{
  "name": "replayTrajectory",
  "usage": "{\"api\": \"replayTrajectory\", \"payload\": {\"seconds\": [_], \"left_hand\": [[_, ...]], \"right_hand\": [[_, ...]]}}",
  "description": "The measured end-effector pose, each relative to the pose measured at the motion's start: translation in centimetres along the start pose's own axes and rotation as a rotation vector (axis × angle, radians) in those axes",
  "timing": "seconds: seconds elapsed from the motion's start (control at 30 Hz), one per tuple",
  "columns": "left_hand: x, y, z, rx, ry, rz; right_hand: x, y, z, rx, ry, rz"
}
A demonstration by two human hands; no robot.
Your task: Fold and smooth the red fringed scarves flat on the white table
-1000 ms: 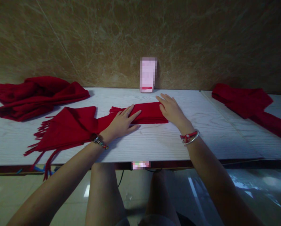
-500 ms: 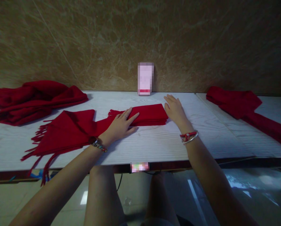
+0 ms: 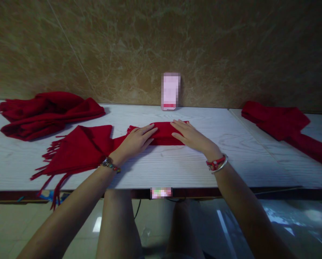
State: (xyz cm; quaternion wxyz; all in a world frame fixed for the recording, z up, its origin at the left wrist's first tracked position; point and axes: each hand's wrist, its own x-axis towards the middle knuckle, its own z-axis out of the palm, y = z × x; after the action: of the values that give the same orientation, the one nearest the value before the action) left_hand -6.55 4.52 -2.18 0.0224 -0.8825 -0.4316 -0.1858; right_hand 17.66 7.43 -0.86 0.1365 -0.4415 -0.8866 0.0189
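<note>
A red fringed scarf [image 3: 165, 133] lies on the white wood-grain tabletop, its middle part folded into a flat, layered strip. My left hand [image 3: 139, 140] rests flat on the left part of this strip, fingers stretched out. On the strip's right end lies my right hand [image 3: 189, 136], palm down with the fingers extended. The short gap between both hands shows smooth red cloth. To the left, red fabric with a loose fringe [image 3: 77, 151] spreads toward the front edge, tassels hanging over it; whether it is one piece with the strip I cannot tell.
A crumpled red scarf [image 3: 53, 115] sits at the back left. Another red scarf [image 3: 279, 120] runs along the right side. A phone [image 3: 170, 91] leans upright against the brown marbled wall [image 3: 128, 46]. The white table [image 3: 161, 169] has its front edge just before my knees.
My right hand has moved left from beside the folded strip onto its right end. The left hand stays on the cloth, its fingers closer together. The view has shifted slightly.
</note>
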Motion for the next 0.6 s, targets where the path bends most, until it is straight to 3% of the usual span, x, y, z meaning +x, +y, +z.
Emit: {"api": "replayTrajectory", "payload": {"seconds": [0.2, 0.4, 0.6], "left_hand": [[-1.0, -2.1, -0.5, -0.02, -0.029, 0.04], [0.3, -3.1, -1.1, 0.085, 0.121, 0.022], [0.2, -3.9, -0.6, 0.046, -0.046, 0.104]], "right_hand": [[-0.1, 0.4, 0.2, -0.011, -0.113, -0.031], [-0.1, 0.3, 0.2, -0.029, -0.121, -0.037], [0.0, 0.4, 0.2, -0.037, -0.16, -0.05]]}}
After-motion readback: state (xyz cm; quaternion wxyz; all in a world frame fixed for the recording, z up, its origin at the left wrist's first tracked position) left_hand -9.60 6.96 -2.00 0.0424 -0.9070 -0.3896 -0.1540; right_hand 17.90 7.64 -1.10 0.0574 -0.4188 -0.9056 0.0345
